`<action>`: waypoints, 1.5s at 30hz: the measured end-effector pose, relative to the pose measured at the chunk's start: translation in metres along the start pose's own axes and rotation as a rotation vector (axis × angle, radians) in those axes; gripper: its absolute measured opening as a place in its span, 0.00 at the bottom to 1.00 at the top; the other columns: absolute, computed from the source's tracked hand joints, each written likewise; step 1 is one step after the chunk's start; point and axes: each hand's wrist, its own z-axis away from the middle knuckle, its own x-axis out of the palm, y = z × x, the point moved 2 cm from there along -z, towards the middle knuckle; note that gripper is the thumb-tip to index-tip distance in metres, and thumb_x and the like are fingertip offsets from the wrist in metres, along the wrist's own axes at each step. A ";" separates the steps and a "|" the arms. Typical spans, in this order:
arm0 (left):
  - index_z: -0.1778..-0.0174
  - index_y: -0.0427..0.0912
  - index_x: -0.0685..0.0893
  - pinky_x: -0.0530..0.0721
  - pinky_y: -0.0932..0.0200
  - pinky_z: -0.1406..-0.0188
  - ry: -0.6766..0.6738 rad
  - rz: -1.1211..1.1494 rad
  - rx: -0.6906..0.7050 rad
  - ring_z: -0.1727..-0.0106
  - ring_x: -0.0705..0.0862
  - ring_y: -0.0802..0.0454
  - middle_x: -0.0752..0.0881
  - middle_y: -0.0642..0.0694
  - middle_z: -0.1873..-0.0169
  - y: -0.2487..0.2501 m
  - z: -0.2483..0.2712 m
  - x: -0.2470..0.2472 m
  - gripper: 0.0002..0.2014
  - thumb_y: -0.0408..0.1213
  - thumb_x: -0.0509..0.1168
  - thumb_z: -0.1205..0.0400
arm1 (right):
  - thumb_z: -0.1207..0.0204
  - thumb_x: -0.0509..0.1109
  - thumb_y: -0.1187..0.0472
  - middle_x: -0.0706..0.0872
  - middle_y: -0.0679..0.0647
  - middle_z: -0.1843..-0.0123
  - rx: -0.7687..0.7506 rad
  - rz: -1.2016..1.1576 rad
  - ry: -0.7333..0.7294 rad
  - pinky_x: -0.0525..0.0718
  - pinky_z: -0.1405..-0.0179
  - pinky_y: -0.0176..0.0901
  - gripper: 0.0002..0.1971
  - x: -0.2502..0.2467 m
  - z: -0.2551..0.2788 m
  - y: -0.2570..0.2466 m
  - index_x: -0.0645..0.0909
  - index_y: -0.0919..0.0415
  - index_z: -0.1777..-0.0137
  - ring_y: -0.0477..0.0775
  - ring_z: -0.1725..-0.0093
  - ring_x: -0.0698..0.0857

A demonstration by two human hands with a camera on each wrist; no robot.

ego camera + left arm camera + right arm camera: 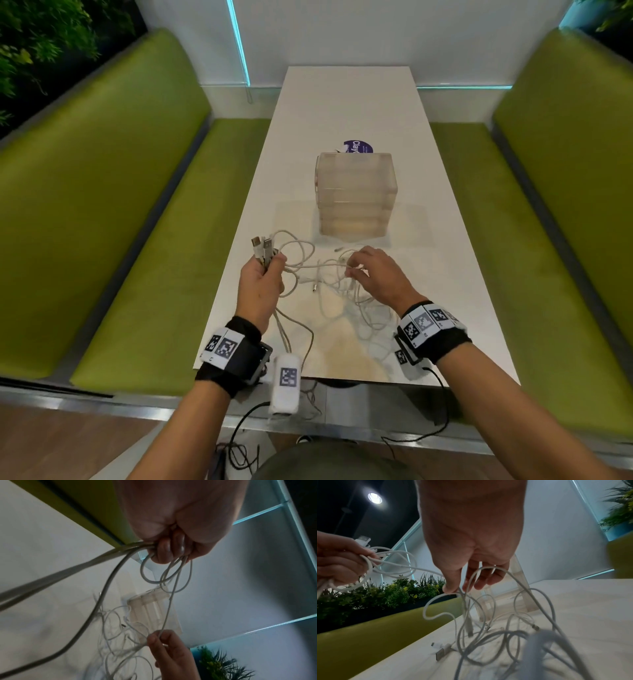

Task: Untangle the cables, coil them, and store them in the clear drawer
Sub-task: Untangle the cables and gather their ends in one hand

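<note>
Head view, cables (pixel 329 274) mid-table, drawer (pixel 354 195) beyond

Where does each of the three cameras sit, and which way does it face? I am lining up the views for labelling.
Head: worn on the head, looking forward and down at the white table, clear drawer unit, cables; both forearms, left hand, right hand show.
Left wrist: looks along the left hand, which grips cable strands; the right hand is beyond.
Right wrist: looks along the right hand, pinching a strand over the table; the left hand is at the picture's left.
All three share the cables and drawer unit.
</note>
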 end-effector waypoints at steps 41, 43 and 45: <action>0.48 0.40 0.85 0.73 0.55 0.56 -0.782 -0.309 -0.115 0.59 0.77 0.50 0.82 0.44 0.62 -0.020 0.035 -0.004 0.17 0.47 0.74 0.26 | 0.25 0.73 0.57 0.89 0.65 0.60 0.066 -0.413 -0.371 0.77 0.60 0.44 0.08 -0.016 0.056 -0.060 0.89 0.62 0.54 0.58 0.62 0.83; 0.48 0.36 0.84 0.73 0.65 0.65 -0.682 -0.211 -0.117 0.68 0.76 0.60 0.82 0.53 0.69 -0.023 0.035 -0.009 0.10 0.36 0.72 0.23 | 0.26 0.74 0.55 0.89 0.63 0.60 0.084 -0.400 -0.378 0.81 0.55 0.52 0.09 -0.015 0.059 -0.052 0.89 0.61 0.56 0.62 0.56 0.85; 0.47 0.37 0.84 0.69 0.68 0.74 -0.568 -0.096 -0.136 0.75 0.70 0.61 0.77 0.58 0.75 -0.024 0.036 -0.018 0.08 0.32 0.70 0.21 | 0.26 0.74 0.55 0.90 0.59 0.58 0.101 -0.407 -0.407 0.82 0.47 0.54 0.07 -0.016 0.063 -0.045 0.90 0.58 0.56 0.57 0.53 0.86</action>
